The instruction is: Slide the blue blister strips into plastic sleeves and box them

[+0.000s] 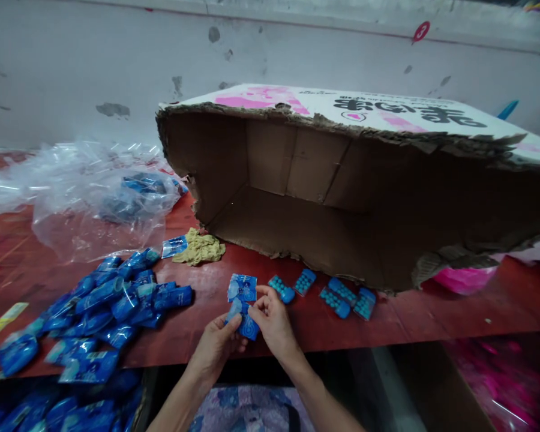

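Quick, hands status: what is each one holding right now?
Left hand: closed on the lower end of the blue packet.
Right hand: closed, pinching the same blue packet from the right.

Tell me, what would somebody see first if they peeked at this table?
Probably the big torn cardboard box, lying on its side with its open mouth facing the camera at the back of the red table. Next, the heap of shiny blue packets on the left. In front, the left hand and right hand hold one blue packet together.
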Motion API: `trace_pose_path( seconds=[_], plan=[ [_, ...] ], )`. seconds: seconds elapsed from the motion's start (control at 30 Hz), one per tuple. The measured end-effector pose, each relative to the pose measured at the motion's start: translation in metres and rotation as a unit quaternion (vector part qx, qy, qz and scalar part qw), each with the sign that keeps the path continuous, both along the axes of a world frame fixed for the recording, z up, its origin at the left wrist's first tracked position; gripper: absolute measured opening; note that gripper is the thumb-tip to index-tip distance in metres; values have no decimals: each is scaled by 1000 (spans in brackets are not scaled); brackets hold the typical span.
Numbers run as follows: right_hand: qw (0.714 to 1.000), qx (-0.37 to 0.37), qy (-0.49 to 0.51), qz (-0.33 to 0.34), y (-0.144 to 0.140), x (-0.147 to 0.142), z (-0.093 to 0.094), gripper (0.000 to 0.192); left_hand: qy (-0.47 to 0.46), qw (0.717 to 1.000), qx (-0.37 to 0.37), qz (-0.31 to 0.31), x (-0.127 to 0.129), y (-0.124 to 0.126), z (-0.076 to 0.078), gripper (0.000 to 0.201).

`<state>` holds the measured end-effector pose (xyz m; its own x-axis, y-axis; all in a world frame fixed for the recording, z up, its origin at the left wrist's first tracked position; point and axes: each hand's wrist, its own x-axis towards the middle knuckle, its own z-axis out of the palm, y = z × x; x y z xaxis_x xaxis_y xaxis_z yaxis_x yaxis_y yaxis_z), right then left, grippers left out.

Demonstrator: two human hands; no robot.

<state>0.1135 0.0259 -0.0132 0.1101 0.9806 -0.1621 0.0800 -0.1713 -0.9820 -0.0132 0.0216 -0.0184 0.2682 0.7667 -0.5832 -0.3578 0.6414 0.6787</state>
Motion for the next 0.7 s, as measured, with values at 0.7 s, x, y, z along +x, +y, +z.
trace_pose_path(
  seconds=[0.7],
  plan=[
    [868, 143, -475, 16, 2, 41, -2, 25, -78, 957, -210, 185, 7, 1, 15, 14]
  ],
)
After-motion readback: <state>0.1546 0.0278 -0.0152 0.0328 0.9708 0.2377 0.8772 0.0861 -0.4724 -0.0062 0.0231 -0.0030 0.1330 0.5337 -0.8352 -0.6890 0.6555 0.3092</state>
